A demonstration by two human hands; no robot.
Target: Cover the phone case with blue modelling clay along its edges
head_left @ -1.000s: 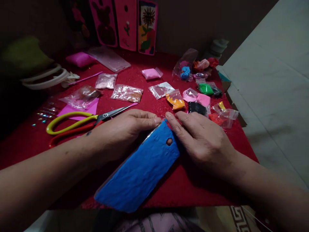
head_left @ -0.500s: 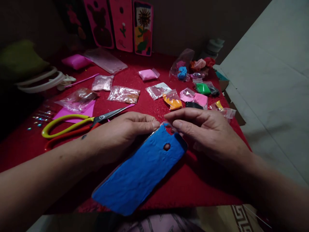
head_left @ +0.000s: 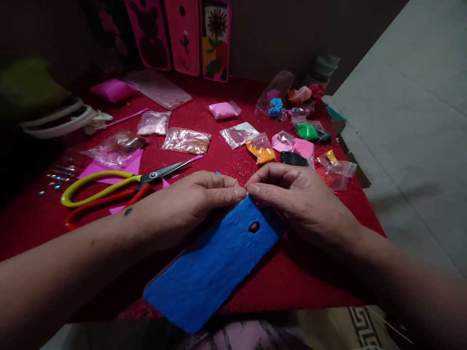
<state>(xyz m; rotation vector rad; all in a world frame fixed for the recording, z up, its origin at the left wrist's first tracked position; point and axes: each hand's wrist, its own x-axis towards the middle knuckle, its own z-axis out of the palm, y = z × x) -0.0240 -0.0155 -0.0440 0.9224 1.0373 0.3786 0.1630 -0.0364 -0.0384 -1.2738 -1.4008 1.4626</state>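
A phone case (head_left: 215, 262) covered in bumpy blue clay lies tilted across the front of the red cloth, with a round dark hole near its upper end. My left hand (head_left: 207, 197) is closed, thumb and fingers pinching the case's top left corner. Right against it, my right hand (head_left: 292, 194) is closed too, thumb and index finger pinching the case's top edge at the same corner. The fingertips of both hands nearly meet there and hide the corner. Left of my hands lie scissors (head_left: 153, 176) with one yellow and one red handle.
Several small bags of clay, among them orange (head_left: 260, 149), green (head_left: 306, 130) and black (head_left: 294, 158), lie beyond my hands on the red cloth (head_left: 310, 272). Decorated cases (head_left: 217, 41) lean at the back. A clear case (head_left: 160, 90) lies flat. Shiny beads (head_left: 58, 177) are scattered left.
My right hand has moved left, closing its thumb and index finger on the corner next to my left hand. The case has shifted slightly right and down in view.
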